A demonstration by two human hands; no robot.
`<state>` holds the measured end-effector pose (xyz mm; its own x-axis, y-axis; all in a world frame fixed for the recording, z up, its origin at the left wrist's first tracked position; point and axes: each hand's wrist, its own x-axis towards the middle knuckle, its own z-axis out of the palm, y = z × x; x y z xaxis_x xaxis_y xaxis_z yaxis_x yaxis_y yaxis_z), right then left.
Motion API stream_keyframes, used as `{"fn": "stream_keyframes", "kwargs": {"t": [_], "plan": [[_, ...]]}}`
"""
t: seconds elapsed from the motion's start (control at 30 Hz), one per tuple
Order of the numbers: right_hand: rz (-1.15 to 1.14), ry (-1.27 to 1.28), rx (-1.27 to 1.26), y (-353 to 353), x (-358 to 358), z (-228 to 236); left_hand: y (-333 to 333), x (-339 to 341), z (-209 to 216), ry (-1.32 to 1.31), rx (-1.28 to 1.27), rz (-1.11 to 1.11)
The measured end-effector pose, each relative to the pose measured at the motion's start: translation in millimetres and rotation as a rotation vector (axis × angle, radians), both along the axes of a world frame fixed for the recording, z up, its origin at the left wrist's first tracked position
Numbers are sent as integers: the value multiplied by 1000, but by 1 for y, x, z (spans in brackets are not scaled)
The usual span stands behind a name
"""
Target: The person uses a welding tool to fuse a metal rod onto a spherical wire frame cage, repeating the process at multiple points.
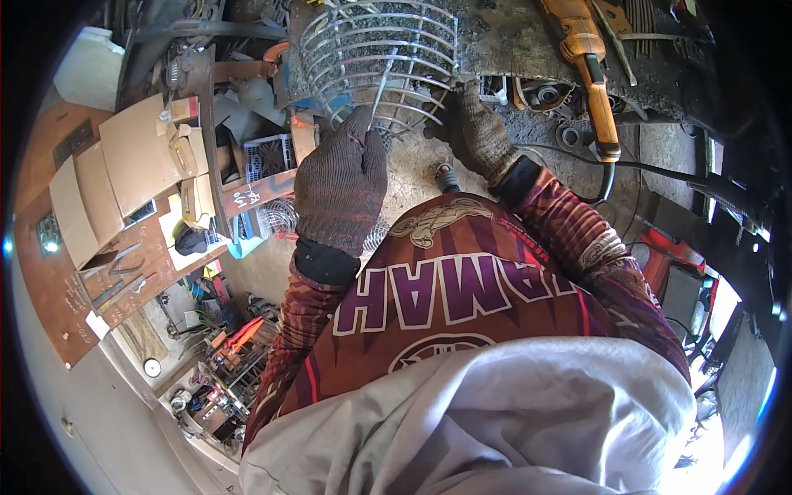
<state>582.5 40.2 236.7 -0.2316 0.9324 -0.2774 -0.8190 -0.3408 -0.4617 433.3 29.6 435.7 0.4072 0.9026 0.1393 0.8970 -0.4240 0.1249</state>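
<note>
Left hand (pixel 341 186), right hand (pixel 481 136): grey-brown knit gloves, black cuffs. Wire guard (pixel 379 58): silvery bare metal, curved ribs. Sleeves, shirt (pixel 462 305): maroon-red patterned, white lettering outlined purple. Angle grinder (pixel 590 62): orange body. Worktop (pixel 511 37): dark, rust-speckled. Cardboard boxes (pixel 124 165): tan.

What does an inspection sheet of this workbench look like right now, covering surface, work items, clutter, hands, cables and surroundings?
Surface: workbench dark, crusted and dirty.
Work items: domed wire guard stands on the bench; a thin metal rod lies against its wires.
Clutter: orange grinder lying to the right; metal rings beside it.
Hands: left hand, in a knitted glove, grips the rod; right hand, gloved, rests at the guard's lower edge.
Cables: black cable runs from the grinder's handle off to the right.
Surroundings: cardboard boxes on the left; scrap and tools on the floor.
</note>
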Motion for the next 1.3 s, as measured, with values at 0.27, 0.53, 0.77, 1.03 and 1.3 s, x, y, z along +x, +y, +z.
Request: {"fn": "stream_keyframes", "kwargs": {"t": [0.27, 0.53, 0.77, 1.03, 1.3], "plan": [[93, -643, 307, -9, 5, -32, 1, 1, -1, -51, -28, -17], [9, -688, 400, -9, 7, -10, 3, -3, -5, 65, 17, -77], [-142, -1381, 640, 2, 9, -37, -6, -1, 4, -32, 26, 7], [-66, -1172, 468, -8, 6, -22, -15, -15, 7, 120, -91, 6], [-119, -150, -154, -10, 7, 9, -8, -15, -22, -152, 99, -71]]}}
